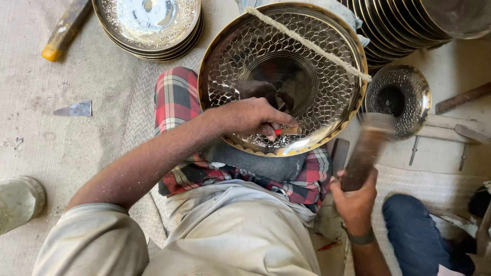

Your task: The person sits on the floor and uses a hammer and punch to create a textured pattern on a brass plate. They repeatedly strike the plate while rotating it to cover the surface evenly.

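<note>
Left hand point(250, 118) pinches a small punch point(287, 131) against the brass plate point(245, 56) — right hand point(354, 197) clenches a mallet point(369, 148).

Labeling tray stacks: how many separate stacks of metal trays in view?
2: one stack top left on the floor, one leaning stack top right, running past the frame edge. More may lie outside the view.

We see a brass-gold plate point(283, 76) chased with scale-like petals around a mirror-bright centre, a cream cord point(307, 43) across it. The cloth point(176, 97) under it is red, white and dark plaid. The blurred mallet point(365, 151) looks brown, perhaps wood.
</note>
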